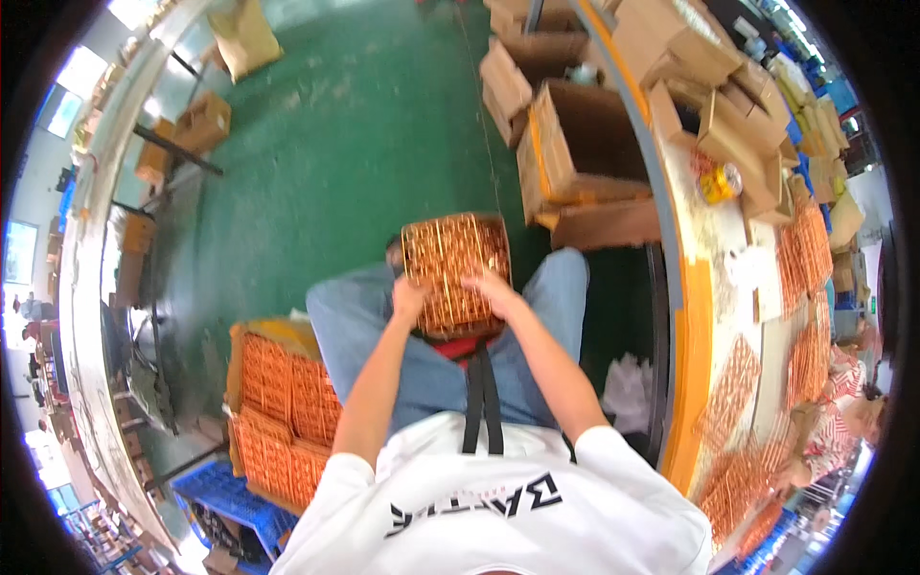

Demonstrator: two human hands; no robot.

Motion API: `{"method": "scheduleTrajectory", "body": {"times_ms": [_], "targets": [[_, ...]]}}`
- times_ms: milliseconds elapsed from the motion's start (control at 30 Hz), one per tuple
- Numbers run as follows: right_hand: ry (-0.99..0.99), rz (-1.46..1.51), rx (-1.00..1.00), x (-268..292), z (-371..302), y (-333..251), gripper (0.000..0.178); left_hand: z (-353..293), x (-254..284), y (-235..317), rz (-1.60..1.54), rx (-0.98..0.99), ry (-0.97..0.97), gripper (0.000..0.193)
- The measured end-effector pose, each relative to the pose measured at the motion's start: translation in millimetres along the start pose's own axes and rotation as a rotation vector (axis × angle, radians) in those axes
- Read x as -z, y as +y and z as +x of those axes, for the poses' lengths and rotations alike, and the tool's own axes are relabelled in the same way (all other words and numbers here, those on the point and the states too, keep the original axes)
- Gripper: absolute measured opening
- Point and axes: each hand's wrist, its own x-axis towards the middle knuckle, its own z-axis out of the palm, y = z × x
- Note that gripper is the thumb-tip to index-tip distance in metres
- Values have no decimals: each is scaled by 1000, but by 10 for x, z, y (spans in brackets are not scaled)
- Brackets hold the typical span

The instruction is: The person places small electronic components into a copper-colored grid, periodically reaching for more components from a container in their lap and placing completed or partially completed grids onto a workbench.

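Between my knees stands a cardboard box [506,251] with a stack of copper-coloured metal grids [443,247] in its mouth. My left hand [410,299] is closed on the left edge of the top grid, its fingertips partly hidden. Across the right part of the same grid lies my right hand [491,289], its fingers reaching leftward over the surface. The grid looks slightly turned against the box. How many grids are stacked there cannot be made out.
Beside my left leg, an open carton [238,369] holds more copper-coloured grids [278,379], near a blue plastic crate [230,503]. Empty cartons [594,139] stand ahead right. A long workbench [692,355] with loose grids runs along my right, where another person in striped clothing [843,412] sits.
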Motion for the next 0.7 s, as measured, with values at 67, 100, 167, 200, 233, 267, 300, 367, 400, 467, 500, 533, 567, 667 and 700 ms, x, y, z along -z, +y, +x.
{"method": "scheduleTrajectory", "body": {"times_ms": [67,100,167,200,233,267,300,367,400,467,500,533,567,667,700], "targets": [[-15,-16,67,-42,357,-906,62,710,-31,578,-173,-43,-17,17],[-9,18,120,-28,510,-1233,58,987,-29,938,-60,-109,-50,17],[-13,155,303,-64,805,-1863,43,1606,36,1527,97,-246,-43,17],[-89,223,236,-99,775,-1851,38,1759,103,1429,144,-263,-17,17],[-133,288,197,31,712,-1870,34,1740,4,1386,83,-561,-89,19],[-93,284,265,155,679,-1808,30,1726,-72,1383,136,-521,-152,22],[-41,336,275,357,735,-1691,31,1654,-233,1481,-2,-517,-335,31],[51,322,373,223,748,-1611,33,1530,-145,1544,-364,-161,-515,39],[29,258,235,199,756,-1630,31,1302,-79,1761,-382,-85,-461,38],[-116,312,304,147,862,-1637,25,1382,44,1686,-426,-96,-525,35],[-127,322,255,126,858,-1673,25,1406,78,1661,-439,-109,-536,33],[-123,307,265,140,856,-1680,23,1428,50,1689,-427,-118,-563,33],[-94,285,261,123,820,-1705,20,1411,74,1724,-439,-109,-562,31],[-81,237,340,92,826,-1709,17,1422,95,1789,-450,-47,-536,26],[-96,210,429,116,849,-1685,17,1424,69,1801,-376,-39,-528,27]]}}
